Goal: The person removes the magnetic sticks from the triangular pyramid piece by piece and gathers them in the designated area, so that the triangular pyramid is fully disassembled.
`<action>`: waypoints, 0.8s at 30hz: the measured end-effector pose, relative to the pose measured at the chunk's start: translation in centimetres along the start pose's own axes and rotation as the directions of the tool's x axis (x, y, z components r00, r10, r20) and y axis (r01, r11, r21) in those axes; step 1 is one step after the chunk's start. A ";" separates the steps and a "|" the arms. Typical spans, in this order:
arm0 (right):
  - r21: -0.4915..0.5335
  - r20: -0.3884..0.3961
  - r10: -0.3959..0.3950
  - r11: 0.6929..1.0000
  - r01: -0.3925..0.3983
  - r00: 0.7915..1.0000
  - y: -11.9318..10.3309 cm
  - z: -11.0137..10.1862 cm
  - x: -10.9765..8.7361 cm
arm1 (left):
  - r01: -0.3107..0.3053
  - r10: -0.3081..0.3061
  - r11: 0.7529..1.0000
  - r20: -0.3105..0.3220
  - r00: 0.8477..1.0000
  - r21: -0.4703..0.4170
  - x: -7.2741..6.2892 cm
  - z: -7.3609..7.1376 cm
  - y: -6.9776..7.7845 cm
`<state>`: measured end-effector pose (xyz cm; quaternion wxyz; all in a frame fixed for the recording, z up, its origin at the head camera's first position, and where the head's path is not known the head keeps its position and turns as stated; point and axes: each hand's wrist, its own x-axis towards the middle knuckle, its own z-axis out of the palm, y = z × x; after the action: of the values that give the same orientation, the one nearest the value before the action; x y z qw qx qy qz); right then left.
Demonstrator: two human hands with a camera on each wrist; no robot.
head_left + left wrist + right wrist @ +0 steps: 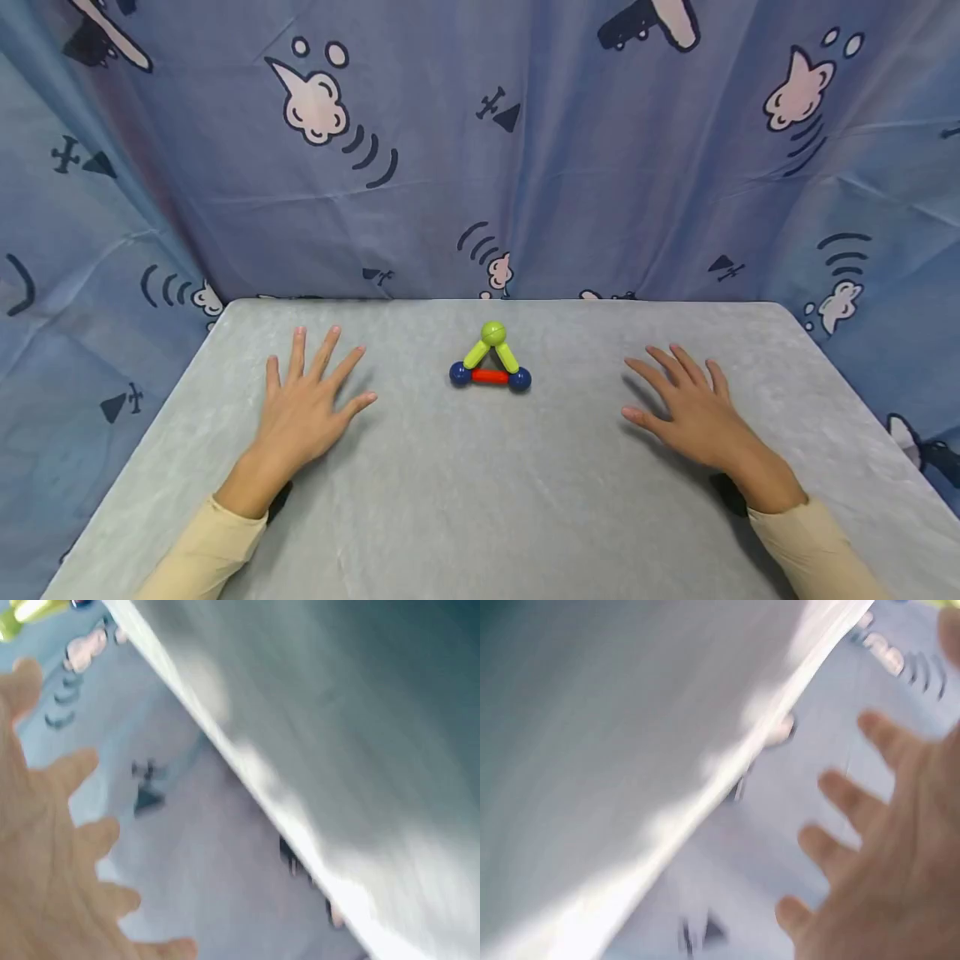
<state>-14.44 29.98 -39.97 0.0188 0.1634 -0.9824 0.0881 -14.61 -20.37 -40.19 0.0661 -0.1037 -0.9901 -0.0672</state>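
On the table near its far edge lies a small toy triangle of rods and balls [492, 358]. A lime green ball [493, 333] forms the far corner, and a navy ball [461, 373] and another navy ball [520, 380] form the near ones. Two lime rods make the sides; a red rod [490, 377] joins the navy balls. To its left, my left hand [303, 408] is palm down with fingers spread, holding nothing. Off to the right, my right hand [690, 412] has its fingers spread too and holds nothing. Green pieces [41, 609] show blurrily in the left wrist view.
A pale grey cloth-like surface covers the table [480, 500]. Behind it and along both sides hangs a blue patterned curtain [450, 150]. Dark bands [279, 502] show at both wrists, below the beige sleeves [202, 546].
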 end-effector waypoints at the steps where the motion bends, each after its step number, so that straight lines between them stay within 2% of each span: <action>1: 0.013 -0.011 -0.022 1.000 0.022 1.000 -0.4 -0.1 0.3 | -0.015 0.015 1.000 0.004 1.000 -0.003 0.3 -0.1 0.3; 5: 0.058 -0.036 -0.089 0.994 0.091 0.995 -2.3 0.1 1.8 | -0.085 0.088 0.995 0.058 0.994 -0.057 1.6 -0.2 1.9; 10: 0.134 -0.027 -0.111 0.984 0.114 0.993 -4.4 0.7 3.9 | -0.151 0.169 0.972 0.089 0.982 -0.180 3.3 0.2 4.0; 18: 0.242 -0.030 -0.113 0.963 0.117 0.993 -6.7 0.9 6.8 | -0.189 0.231 0.916 0.079 0.970 -0.353 5.6 1.0 6.3; 24: 0.272 -0.023 -0.134 0.953 0.135 0.991 -8.2 1.2 8.3 | -0.184 0.241 0.852 0.057 0.969 -0.490 7.0 1.4 7.7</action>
<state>-19.61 19.54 -39.26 0.0041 0.2305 -0.9475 0.2215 -19.91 -11.29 -39.66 -0.0125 -0.2295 -0.9268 -0.2971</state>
